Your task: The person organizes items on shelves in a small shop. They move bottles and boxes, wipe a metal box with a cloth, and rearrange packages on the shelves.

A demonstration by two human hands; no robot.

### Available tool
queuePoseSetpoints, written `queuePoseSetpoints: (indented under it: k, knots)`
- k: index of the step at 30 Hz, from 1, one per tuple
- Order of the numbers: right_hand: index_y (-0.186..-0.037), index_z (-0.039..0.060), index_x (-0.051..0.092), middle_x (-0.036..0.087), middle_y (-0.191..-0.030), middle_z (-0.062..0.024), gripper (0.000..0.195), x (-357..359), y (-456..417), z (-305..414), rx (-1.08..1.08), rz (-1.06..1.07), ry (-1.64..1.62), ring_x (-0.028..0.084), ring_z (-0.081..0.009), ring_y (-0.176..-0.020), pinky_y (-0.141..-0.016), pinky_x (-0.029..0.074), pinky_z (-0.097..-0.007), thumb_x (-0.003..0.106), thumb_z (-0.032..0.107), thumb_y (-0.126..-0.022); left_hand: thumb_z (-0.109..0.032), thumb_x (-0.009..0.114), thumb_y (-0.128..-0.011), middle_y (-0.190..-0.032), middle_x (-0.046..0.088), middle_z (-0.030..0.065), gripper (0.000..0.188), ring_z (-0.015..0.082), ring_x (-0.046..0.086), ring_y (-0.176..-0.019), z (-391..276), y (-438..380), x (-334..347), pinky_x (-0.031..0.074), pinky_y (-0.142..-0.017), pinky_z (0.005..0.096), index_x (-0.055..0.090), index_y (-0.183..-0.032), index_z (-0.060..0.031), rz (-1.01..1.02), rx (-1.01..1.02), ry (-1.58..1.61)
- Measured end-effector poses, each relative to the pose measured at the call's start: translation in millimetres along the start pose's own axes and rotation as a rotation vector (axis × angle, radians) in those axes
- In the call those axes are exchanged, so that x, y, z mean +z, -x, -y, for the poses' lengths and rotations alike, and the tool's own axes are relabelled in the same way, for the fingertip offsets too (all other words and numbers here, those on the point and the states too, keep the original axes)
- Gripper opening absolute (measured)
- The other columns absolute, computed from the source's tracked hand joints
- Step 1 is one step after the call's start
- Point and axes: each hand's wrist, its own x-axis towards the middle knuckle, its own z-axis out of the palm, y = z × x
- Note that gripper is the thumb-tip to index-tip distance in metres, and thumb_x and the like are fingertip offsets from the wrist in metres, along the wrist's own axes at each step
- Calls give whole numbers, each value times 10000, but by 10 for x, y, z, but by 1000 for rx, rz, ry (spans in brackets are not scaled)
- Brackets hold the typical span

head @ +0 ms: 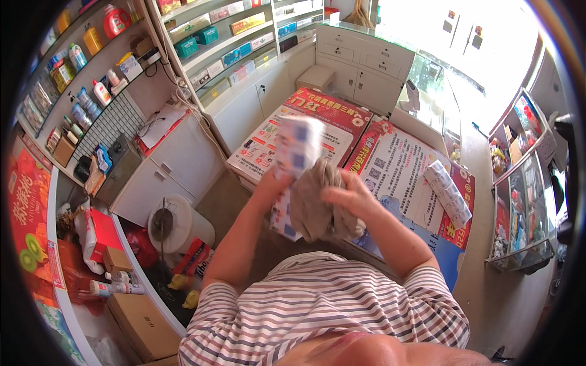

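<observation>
My left hand (277,185) grips a long white-and-blue wrapped pack (298,142), held up before my chest. The pack's upper end is blurred, and its middle is partly hidden by my hand and a cloth. My right hand (350,192) is closed on the crumpled grey-brown cloth (316,206), which hangs against the pack's right side. Beyond my hands stands a low counter covered with red-and-white printed posters (398,169). Near its right edge lies a similar white wrapped pack (447,194), divided into several sections.
At the left, shelves hold bottles such as a red detergent jug (116,21). A white bucket (197,228) stands on the floor left of my arm, near cardboard boxes (144,325). Drawer cabinets (361,59) stand behind the counter; a glass display case (522,210) is at the right.
</observation>
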Motion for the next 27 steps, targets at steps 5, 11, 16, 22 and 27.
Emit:
queuePoseSetpoints:
  k: [5,11,16,22,27]
  knots:
    - [-1032,17,594,615,-935,-16,255,-289,-434,217,-271,-301,-75,556,-86,-852,-766,456,-246,611,160,-821,-245,656,-773,-1013,606,69,499,114,578,-847,-155,319,80,478,-767,271,500,-1170,15,146,-108,29]
    - [-1071,12,561,624,-993,-46,271,-580,-547,-101,-438,-507,-238,589,-118,-867,-769,485,-266,623,129,-835,-170,637,-787,-1007,605,64,438,116,577,-865,-290,566,21,475,-777,273,507,-1161,17,27,-103,64]
    - [-1183,10,509,622,-1042,-59,472,-260,-150,-783,38,-102,83,566,-110,-917,-812,465,-271,690,108,-758,-235,661,-808,-992,598,53,445,110,569,-846,-112,392,64,474,-760,272,511,-1153,2,-55,-113,75]
    - [-1121,-20,579,632,-953,-42,414,-516,420,-541,396,97,276,561,-93,-861,-778,461,-257,685,144,-756,-331,690,-781,-804,619,26,384,120,577,-707,68,43,-41,469,-686,280,583,-1024,-54,-164,3,-242]
    - [-1091,15,599,651,-897,-41,381,-1315,1001,-349,359,-175,330,597,-143,-863,-774,470,-290,680,194,-764,-434,659,-712,-1051,620,219,669,355,605,-960,-110,-550,-112,457,-819,425,487,-1218,-31,-143,53,-1037]
